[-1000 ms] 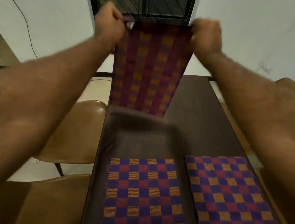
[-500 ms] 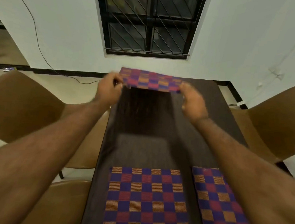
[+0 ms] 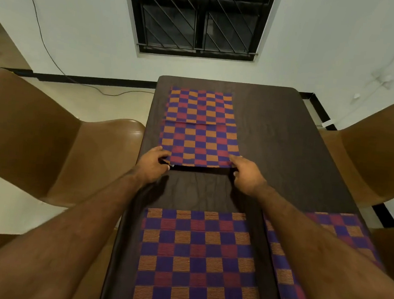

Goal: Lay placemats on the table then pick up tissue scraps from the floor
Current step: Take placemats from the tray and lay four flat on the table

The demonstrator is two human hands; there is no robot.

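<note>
A checkered placemat in orange, red and blue lies spread on the far left part of the dark wooden table. Its near edge is slightly raised off the wood. My left hand pinches the near left corner, and my right hand pinches the near right corner. Two more checkered placemats lie closer to me: one at the near left and one at the near right, partly covered by my right forearm. No tissue scraps are visible on the floor.
Brown chairs stand on both sides: one at the left, another at the right. A barred window is set in the white wall beyond the table. A black cable runs down the wall onto the floor.
The placemat was held up in the air, then lowered and spread flat on the far part of the table. Both hands drew back toward me with its near corners.
</note>
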